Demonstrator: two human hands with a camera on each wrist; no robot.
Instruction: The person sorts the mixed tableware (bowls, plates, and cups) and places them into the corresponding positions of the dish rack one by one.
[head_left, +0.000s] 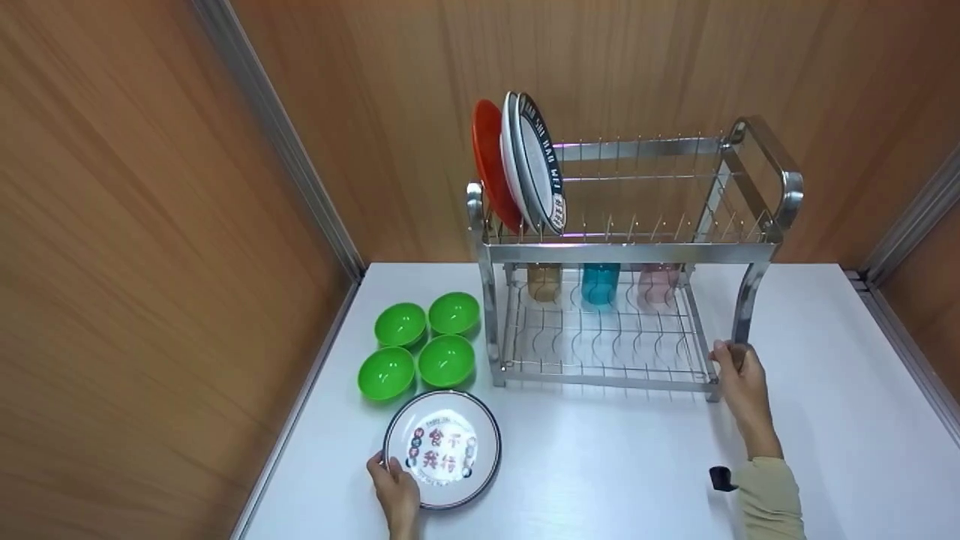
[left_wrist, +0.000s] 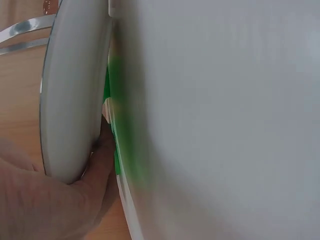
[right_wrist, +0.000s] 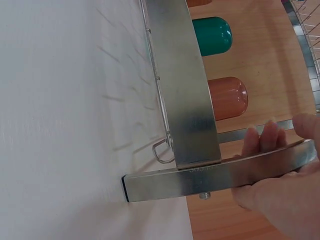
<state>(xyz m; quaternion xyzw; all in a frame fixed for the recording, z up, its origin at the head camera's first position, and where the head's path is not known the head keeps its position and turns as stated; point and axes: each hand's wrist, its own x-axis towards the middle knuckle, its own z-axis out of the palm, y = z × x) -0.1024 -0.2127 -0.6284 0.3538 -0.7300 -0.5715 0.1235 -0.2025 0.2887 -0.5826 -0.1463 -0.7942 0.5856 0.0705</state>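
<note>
Left hand (head_left: 396,491): thumb and fingers pinch the rim of a round, glazed plate (head_left: 442,450) at its 8 o'clock edge; the plate is white with a dark rim line and red printed characters, and whether it touches the worktop (head_left: 600,465) cannot be told. Immediately toward 12 o'clock of the plate sit four glossy green bowls (head_left: 446,361), round and smooth-walled, grouped two by two. Toward 2 o'clock stands a two-tier metal dish rack (head_left: 630,253), its frame of flat, polished bands, its tiers of thin bent wire. Right hand (head_left: 745,390): fingers wrapped round the rack's front leg (right_wrist: 250,167), between 4 and 5 o'clock of the frame; the leg is brushed in finish, with a dark cap (right_wrist: 125,188) at the foot and a small bolt (right_wrist: 205,195) projecting from its side. At the upper tier's 10 o'clock end, a plain red plate (head_left: 491,165) and dark-rimmed white plates (head_left: 540,165) stand on edge, leaning together. On the lower tier, three smooth, translucent tumblers form a row: amber (head_left: 544,281), blue (head_left: 600,283) and pink (head_left: 658,283). Behind rises a wood-grain panel (head_left: 390,112).
</note>
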